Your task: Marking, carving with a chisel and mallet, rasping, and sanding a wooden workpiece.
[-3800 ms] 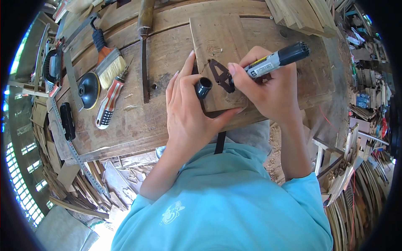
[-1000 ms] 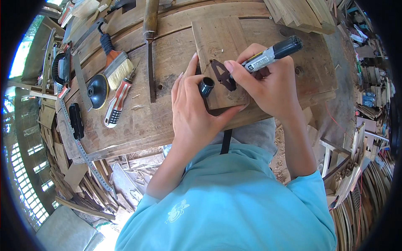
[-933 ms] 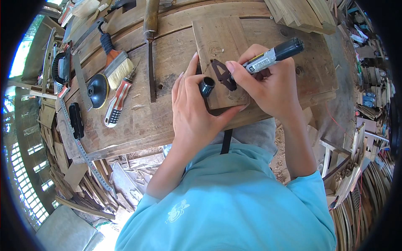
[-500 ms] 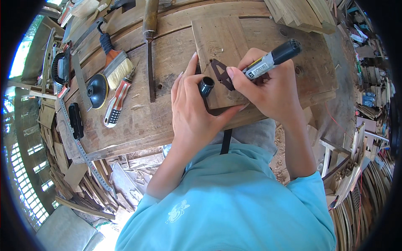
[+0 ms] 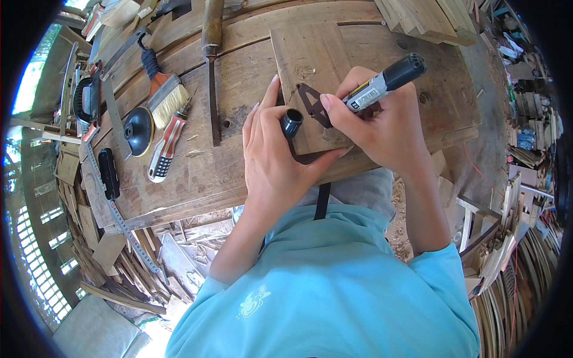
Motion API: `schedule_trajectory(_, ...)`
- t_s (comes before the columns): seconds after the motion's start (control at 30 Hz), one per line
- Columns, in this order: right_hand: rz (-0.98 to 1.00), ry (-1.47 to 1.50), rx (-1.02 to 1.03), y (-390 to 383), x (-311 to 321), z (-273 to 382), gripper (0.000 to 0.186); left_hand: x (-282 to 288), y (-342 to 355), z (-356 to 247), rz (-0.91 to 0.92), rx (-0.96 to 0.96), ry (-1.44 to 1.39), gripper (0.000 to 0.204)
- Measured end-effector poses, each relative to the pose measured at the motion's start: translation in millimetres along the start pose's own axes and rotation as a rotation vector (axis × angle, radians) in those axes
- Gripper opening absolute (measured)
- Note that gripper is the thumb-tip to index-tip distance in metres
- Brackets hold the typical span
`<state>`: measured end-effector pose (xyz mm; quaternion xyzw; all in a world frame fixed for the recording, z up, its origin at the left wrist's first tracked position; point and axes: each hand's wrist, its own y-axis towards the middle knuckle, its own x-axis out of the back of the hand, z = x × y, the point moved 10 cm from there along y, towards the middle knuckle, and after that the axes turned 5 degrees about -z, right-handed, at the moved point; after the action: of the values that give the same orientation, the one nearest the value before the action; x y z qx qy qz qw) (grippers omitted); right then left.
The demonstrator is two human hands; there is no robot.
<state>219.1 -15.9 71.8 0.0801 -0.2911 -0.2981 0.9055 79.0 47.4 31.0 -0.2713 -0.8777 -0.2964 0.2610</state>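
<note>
A grey marker with a black end (image 5: 388,83) is gripped in my right hand (image 5: 391,131), pinched between thumb and fingers with its end tilted up to the right. Its tip is hidden behind my fingers, low over a rectangular wooden board (image 5: 310,51). Beside my thumb, a dark angular outlined shape (image 5: 311,104) shows on that board. My left hand (image 5: 271,158) lies along the board's left edge, its forefinger stretched up the edge and its thumb at the near edge. A black marker cap (image 5: 291,123) is tucked among its fingers.
On the workbench (image 5: 191,191) to the left lie a chisel (image 5: 213,89), a brush (image 5: 164,89), a black disc (image 5: 138,131), a red-and-white handled tool (image 5: 167,146) and a tape measure (image 5: 116,212). Stacked wood pieces (image 5: 427,21) sit at the far right.
Both hands, the marker and the board keep nearly the same places. The whole scene has shifted very slightly left in view.
</note>
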Motion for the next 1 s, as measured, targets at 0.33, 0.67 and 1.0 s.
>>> schedule_trajectory(0.33,0.001,0.006,-0.029,2,0,-3,0.018,0,1,1,-0.021,-0.016,-0.025,0.084)
schedule_trajectory(0.67,-0.309,0.585,-0.176,-8,22,-27,0.022,25,1,-21,-0.156,-0.148,-0.136,0.067)
schedule_trajectory(1.0,-0.098,1.100,-0.326,-34,-8,-5,0.034,32,-3,-38,-0.056,-0.143,-0.278,0.044)
